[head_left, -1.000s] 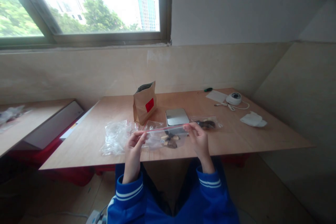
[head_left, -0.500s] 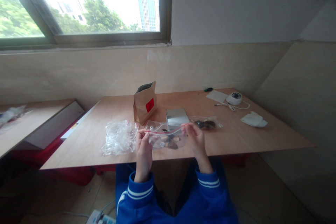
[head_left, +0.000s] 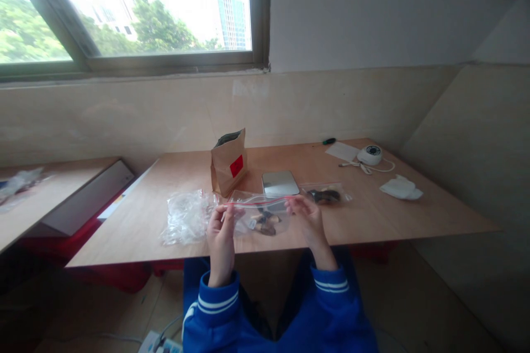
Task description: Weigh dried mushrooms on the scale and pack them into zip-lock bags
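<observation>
A clear zip-lock bag (head_left: 278,226) with a red-lined top edge is stretched between my two hands. Brown dried pieces (head_left: 265,224) and a small white packet (head_left: 252,224) lie inside it. My left hand (head_left: 221,231) pinches the left end of the zip edge. At the right end, my right hand (head_left: 308,223) has its thumb and fingers closed on the same edge. Left of the bag lies a heap of clear plastic bags (head_left: 184,218). Just behind it is a flat silver-topped scale (head_left: 280,183), and to the right a second filled bag (head_left: 325,195) rests on the table.
A brown paper pouch (head_left: 227,162) with a red label stands open-topped behind the bags. Farther right are a white dome camera (head_left: 368,155) with its cable, a white sheet (head_left: 342,151), a green-handled tool (head_left: 329,141) and crumpled white paper (head_left: 401,188). The wooden table (head_left: 124,226) ends near my lap.
My left hand has shifted slightly left and the zip edge is pulled straighter. The brown pieces have moved a little within the bag.
</observation>
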The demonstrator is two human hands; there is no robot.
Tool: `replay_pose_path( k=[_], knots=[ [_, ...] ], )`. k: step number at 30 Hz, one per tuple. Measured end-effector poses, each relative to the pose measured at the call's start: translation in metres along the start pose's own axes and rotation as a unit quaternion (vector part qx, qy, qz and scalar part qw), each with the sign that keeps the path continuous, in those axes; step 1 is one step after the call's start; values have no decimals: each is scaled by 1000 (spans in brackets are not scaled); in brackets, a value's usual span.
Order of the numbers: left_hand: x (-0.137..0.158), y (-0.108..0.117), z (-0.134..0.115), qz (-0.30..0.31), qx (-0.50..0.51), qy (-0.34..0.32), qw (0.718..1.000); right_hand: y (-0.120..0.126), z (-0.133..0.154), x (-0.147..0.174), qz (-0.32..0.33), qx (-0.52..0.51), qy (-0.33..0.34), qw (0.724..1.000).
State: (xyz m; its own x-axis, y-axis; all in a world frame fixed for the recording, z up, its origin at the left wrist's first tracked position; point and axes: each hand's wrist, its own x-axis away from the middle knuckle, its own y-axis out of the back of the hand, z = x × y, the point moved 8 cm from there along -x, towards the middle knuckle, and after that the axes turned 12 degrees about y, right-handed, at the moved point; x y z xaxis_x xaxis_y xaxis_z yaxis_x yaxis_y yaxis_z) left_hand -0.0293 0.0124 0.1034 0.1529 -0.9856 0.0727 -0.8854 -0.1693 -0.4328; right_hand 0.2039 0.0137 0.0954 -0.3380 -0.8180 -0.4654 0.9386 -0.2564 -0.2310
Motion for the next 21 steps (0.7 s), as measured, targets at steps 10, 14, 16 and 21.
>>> replay_pose_path(
  k=[10, 14, 16, 21],
  knots=[
    [-1, 10, -1, -21, -109, -26, 993, 3, 24, -4, 22, 114, 66, 991],
    [-1, 9, -3, -25, -145, -37, 988, 4, 30, -3, 21, 151, 103, 983],
    [-1, 7, -3, -21, -155, -40, 987, 5, 31, -2, 18, 157, 108, 982],
    [0, 1, -3, -16, -183, -46, 982, 6, 32, -2, 15, 157, 108, 982]
  ],
)
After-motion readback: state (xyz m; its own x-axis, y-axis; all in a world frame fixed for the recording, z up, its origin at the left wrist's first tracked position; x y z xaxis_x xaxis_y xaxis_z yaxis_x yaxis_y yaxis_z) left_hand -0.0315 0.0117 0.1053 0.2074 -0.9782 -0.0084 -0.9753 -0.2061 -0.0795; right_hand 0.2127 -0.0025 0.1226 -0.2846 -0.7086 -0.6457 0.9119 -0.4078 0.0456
